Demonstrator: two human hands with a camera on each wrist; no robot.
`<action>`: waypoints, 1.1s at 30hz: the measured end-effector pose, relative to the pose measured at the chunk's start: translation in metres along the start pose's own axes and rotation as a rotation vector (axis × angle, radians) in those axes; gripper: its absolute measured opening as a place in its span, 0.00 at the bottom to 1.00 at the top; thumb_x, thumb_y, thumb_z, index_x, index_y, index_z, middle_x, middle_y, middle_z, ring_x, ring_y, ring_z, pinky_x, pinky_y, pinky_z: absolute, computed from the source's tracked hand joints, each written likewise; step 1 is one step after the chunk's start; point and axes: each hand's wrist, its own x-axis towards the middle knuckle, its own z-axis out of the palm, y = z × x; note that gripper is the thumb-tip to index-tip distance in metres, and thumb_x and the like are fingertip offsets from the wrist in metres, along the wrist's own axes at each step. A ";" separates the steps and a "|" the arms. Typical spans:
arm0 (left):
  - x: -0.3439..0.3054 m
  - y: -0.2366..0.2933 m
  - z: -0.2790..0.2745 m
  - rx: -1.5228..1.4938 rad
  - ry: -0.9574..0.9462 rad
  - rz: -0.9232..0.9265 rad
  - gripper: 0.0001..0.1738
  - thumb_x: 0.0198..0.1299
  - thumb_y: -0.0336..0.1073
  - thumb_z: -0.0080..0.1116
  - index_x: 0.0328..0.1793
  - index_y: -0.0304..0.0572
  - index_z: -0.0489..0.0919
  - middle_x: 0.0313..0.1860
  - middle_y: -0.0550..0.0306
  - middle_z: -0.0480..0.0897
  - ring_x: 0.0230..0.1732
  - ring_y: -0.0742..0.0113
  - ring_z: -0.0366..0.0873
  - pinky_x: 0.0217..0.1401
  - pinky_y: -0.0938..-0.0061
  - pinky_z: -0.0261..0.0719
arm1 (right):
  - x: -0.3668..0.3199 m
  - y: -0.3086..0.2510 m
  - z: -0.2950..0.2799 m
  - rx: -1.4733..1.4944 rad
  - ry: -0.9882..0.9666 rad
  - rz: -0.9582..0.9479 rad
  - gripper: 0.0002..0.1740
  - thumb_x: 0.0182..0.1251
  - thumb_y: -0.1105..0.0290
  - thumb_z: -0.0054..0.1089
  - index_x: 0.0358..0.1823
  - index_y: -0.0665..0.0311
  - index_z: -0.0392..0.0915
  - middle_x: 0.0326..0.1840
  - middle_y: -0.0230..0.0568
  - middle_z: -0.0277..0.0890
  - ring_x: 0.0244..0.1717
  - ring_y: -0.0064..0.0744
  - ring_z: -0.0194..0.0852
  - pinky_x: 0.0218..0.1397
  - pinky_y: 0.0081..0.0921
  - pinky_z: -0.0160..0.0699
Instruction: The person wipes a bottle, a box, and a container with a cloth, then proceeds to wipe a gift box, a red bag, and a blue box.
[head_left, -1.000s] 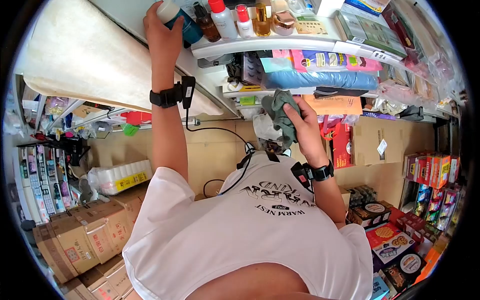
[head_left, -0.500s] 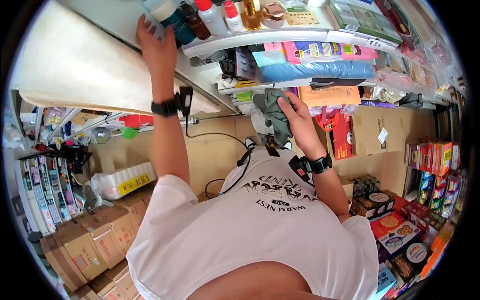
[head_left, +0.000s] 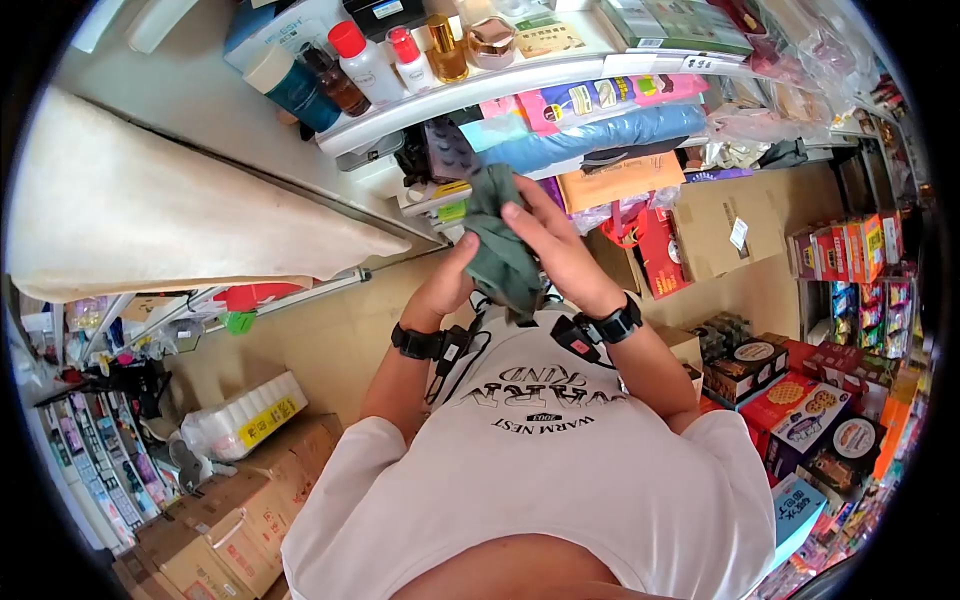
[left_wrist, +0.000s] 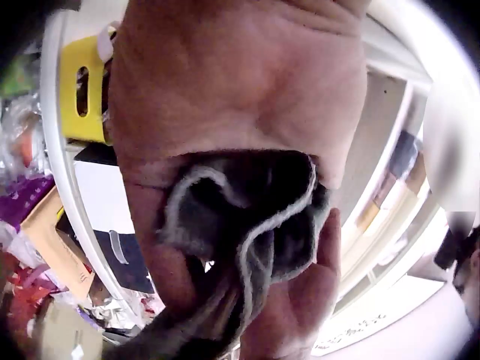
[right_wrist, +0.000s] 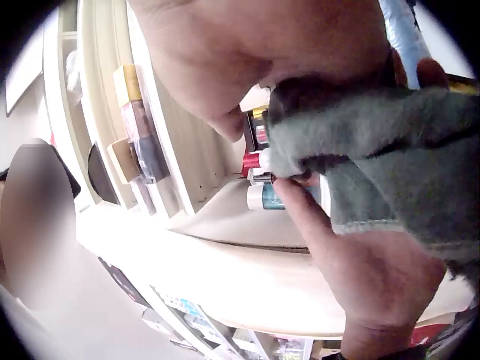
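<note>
A crumpled grey-green cloth is between both hands, in front of the shelves. My left hand grips its left side, the thumb lying along the near face. In the left wrist view, folds of the cloth with a pale hem bunch in the palm and partly hide the fingers. On the other side, my right hand holds the cloth with its thumb on top. The right wrist view shows the cloth hanging from the right hand over the left hand.
A teal bottle, a red-capped white bottle and a gold bottle line the upper shelf. A cream-covered panel juts out at left. Cartons and snack boxes stack on either side.
My left hand has come away from the teal bottle and moved down and right onto the cloth. The right hand still holds the cloth. The bottle stays on the shelf.
</note>
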 end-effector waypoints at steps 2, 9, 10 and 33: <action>0.002 0.002 0.003 -0.210 0.124 -0.054 0.43 0.74 0.66 0.40 0.83 0.44 0.54 0.78 0.52 0.65 0.76 0.56 0.65 0.76 0.58 0.65 | 0.012 0.023 0.004 -0.197 0.082 -0.074 0.38 0.77 0.53 0.57 0.76 0.72 0.57 0.72 0.51 0.66 0.72 0.37 0.64 0.74 0.30 0.62; 0.016 -0.009 -0.020 -0.442 0.187 0.217 0.39 0.75 0.66 0.32 0.77 0.45 0.65 0.73 0.50 0.71 0.73 0.51 0.69 0.76 0.53 0.66 | 0.012 0.009 0.016 -0.536 -0.077 -0.119 0.26 0.76 0.61 0.59 0.68 0.70 0.70 0.62 0.47 0.75 0.61 0.31 0.74 0.65 0.28 0.72; 0.016 -0.011 -0.022 -0.481 0.228 0.262 0.36 0.76 0.64 0.30 0.75 0.47 0.67 0.71 0.50 0.73 0.70 0.49 0.72 0.74 0.53 0.68 | 0.011 0.003 0.013 -0.503 -0.120 -0.059 0.22 0.77 0.62 0.59 0.64 0.70 0.74 0.58 0.45 0.78 0.57 0.30 0.77 0.62 0.28 0.75; -0.001 -0.038 0.015 -0.416 0.438 0.471 0.33 0.74 0.61 0.38 0.71 0.45 0.71 0.59 0.47 0.81 0.57 0.47 0.81 0.62 0.50 0.78 | 0.187 -0.097 -0.127 -1.539 0.570 -0.469 0.21 0.57 0.69 0.67 0.54 0.62 0.79 0.42 0.57 0.84 0.46 0.58 0.84 0.49 0.49 0.83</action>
